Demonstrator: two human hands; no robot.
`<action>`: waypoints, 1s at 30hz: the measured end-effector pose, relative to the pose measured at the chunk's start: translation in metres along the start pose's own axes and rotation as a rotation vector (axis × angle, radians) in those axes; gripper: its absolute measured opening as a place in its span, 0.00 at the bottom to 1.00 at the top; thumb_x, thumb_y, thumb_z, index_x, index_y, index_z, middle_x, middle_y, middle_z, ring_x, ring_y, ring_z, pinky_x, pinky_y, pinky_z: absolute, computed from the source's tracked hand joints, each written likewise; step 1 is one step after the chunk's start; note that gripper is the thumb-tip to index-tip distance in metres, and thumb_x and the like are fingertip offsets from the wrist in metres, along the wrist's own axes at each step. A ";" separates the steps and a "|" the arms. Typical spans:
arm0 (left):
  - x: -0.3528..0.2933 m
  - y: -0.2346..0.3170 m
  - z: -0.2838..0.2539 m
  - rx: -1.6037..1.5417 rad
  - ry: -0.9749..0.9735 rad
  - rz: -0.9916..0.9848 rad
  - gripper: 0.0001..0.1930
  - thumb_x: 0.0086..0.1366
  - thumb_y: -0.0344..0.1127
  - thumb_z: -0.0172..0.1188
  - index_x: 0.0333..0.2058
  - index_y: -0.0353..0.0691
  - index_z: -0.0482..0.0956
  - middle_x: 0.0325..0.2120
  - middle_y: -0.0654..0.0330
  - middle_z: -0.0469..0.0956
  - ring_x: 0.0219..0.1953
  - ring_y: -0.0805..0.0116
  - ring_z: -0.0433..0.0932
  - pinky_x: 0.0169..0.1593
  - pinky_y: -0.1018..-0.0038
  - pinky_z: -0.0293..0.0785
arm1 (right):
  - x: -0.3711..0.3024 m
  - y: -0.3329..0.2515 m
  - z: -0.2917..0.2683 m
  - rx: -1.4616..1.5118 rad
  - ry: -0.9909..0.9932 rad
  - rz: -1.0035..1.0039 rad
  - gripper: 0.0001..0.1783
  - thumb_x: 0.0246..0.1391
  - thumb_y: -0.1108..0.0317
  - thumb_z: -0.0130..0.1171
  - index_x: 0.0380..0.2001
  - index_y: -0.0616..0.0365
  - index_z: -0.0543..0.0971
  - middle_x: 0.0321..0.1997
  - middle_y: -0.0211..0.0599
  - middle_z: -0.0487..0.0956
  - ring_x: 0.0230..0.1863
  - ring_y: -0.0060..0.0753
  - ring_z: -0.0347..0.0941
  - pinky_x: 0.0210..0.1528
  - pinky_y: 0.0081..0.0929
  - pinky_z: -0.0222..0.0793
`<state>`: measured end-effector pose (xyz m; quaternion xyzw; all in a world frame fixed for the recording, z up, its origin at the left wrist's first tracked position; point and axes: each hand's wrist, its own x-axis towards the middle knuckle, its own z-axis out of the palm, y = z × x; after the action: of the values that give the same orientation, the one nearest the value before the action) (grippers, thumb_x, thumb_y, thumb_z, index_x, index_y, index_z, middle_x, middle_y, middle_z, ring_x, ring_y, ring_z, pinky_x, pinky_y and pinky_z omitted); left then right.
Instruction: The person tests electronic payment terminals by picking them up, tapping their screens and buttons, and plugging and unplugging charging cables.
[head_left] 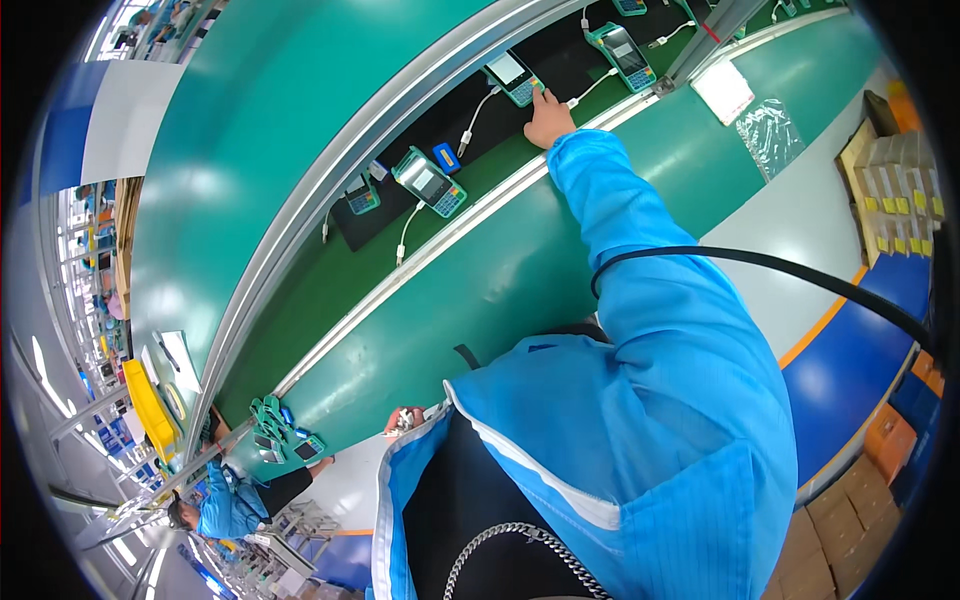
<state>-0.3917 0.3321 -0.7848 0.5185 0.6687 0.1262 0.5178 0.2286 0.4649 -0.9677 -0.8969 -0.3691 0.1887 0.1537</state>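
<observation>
My right hand [549,119] reaches over the bench's edge rail, a fingertip on the keypad of a card payment terminal [513,77] with a lit screen. It grips nothing; a finger is stretched out and the others look bent. A white cable [474,123] hangs from that terminal. To its right lies another terminal [623,58], also cabled. Further left are a third terminal [431,183] and a small blue block [446,157]. My left hand [403,420] is low beside my jacket, closed around small whitish pieces that I cannot make out.
A metal rail [440,232] borders the green bench [480,275]. A white pad [722,92] and clear plastic bag [770,137] lie at right. A black cable [800,268] crosses my right sleeve. Several devices [285,435] and a co-worker [228,500] are at lower left.
</observation>
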 end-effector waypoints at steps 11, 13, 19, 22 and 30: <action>-0.005 0.006 0.010 -0.019 0.002 0.000 0.21 0.61 0.34 0.66 0.50 0.37 0.68 0.31 0.61 0.81 0.25 0.75 0.75 0.29 0.77 0.71 | -0.051 0.006 0.027 0.336 0.262 -0.054 0.45 0.45 0.67 0.56 0.68 0.60 0.54 0.67 0.62 0.59 0.65 0.61 0.59 0.67 0.42 0.57; -0.007 0.006 0.009 -0.027 -0.013 0.002 0.22 0.60 0.34 0.66 0.50 0.37 0.68 0.31 0.61 0.81 0.25 0.75 0.75 0.29 0.76 0.71 | -0.060 0.012 0.045 0.179 0.283 -0.156 0.47 0.44 0.66 0.57 0.69 0.61 0.52 0.67 0.61 0.60 0.65 0.61 0.58 0.67 0.43 0.57; -0.018 -0.006 0.004 -0.044 0.011 -0.041 0.22 0.60 0.34 0.67 0.49 0.37 0.68 0.31 0.61 0.81 0.26 0.74 0.75 0.30 0.76 0.72 | -0.033 -0.022 0.023 0.145 0.372 -0.152 0.42 0.46 0.67 0.59 0.67 0.50 0.58 0.68 0.58 0.58 0.63 0.61 0.59 0.63 0.47 0.63; -0.026 -0.009 0.002 -0.045 0.021 -0.064 0.22 0.59 0.34 0.67 0.49 0.37 0.68 0.30 0.61 0.81 0.26 0.74 0.76 0.30 0.76 0.72 | -0.008 -0.038 -0.001 0.079 0.419 -0.304 0.30 0.50 0.71 0.57 0.59 0.40 0.72 0.67 0.52 0.60 0.64 0.59 0.59 0.61 0.46 0.66; -0.048 -0.007 0.004 -0.061 0.041 -0.113 0.22 0.59 0.34 0.68 0.49 0.37 0.68 0.30 0.61 0.80 0.26 0.74 0.76 0.30 0.76 0.72 | 0.073 -0.041 -0.006 -0.427 0.368 -0.521 0.13 0.53 0.68 0.55 0.41 0.47 0.83 0.68 0.35 0.63 0.66 0.41 0.64 0.49 0.48 0.75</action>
<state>-0.3958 0.2878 -0.7645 0.4613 0.7031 0.1275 0.5259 0.2542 0.5445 -0.9616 -0.8038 -0.5819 -0.1018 0.0701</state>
